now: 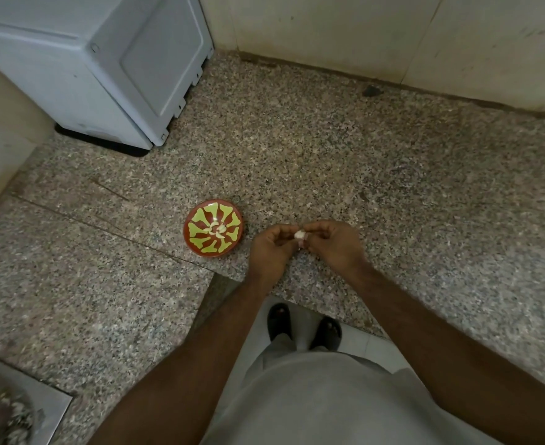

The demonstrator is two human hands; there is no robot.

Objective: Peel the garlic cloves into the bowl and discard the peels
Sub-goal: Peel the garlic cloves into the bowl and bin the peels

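Garlic clove (299,234) between left hand (269,247) and right hand (335,244)

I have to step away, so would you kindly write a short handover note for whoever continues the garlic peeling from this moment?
Left hand and right hand both pinch one garlic clove between their fingertips, above the granite counter, right of the bowl.
The red and green bowl sits on the counter with a few peeled cloves inside.
Done: those cloves in the bowl.
Left: finish this clove, drop it into the bowl, discard the peels. No other unpeeled garlic is in view.
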